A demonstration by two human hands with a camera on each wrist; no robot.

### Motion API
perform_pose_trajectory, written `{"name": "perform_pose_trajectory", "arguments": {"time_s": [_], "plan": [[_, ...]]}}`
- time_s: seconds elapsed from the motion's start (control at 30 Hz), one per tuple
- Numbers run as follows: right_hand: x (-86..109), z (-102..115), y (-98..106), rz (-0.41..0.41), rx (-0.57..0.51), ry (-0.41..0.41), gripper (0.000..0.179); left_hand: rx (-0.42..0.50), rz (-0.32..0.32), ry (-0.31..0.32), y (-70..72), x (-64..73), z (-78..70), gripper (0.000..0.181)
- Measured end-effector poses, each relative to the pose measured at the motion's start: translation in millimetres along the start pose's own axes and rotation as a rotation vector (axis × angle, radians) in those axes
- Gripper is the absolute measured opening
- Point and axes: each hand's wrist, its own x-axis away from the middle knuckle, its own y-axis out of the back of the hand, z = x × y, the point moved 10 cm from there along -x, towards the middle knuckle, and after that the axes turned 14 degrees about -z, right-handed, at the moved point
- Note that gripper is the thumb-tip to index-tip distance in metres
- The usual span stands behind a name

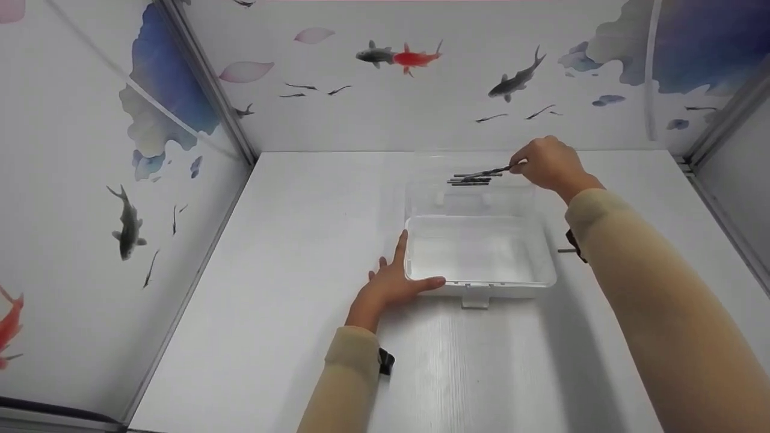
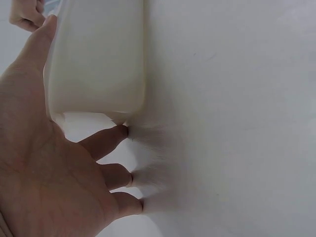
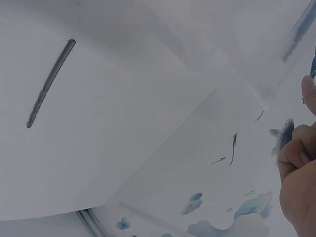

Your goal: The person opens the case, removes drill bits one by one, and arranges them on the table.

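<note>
A clear plastic box (image 1: 481,290) stands with its lid (image 1: 424,201) swung back behind it. My left hand (image 1: 391,284) rests spread against the box's front left corner, thumb along the front rim and forefinger along the left side. In the left wrist view, other fingers (image 2: 116,175) of that hand touch the table. Over the lid's right side, my right hand (image 1: 550,162) pinches a dark drill bit (image 1: 498,171) by its end. Several more drill bits (image 1: 470,183) lie side by side at the lid; whether on it or behind it I cannot tell.
Another drill bit (image 3: 52,84) lies on the white table (image 1: 271,270) right of the box, partly behind my right wrist in the head view. Panels printed with fish (image 1: 517,78) enclose the table at the back and sides.
</note>
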Motion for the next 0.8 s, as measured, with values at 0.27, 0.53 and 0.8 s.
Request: {"name": "perform_pose_trajectory", "arguments": {"time_s": [0.27,0.53,0.8], "plan": [[0.9,-9.2,9.9,0.005,0.0,-0.01,0.027,-0.003,-0.001,0.015,-0.1,-0.6,2.7,0.133],[3.9,-17.8,24.8,0.01,0.004,-0.016,0.03,0.0,0.005,0.011,-0.9,-1.6,2.0,0.133],[9.2,-25.8,45.2,-0.021,0.01,0.005,0.028,-0.004,0.005,0.012,0.1,-1.0,2.3,0.133]]}}
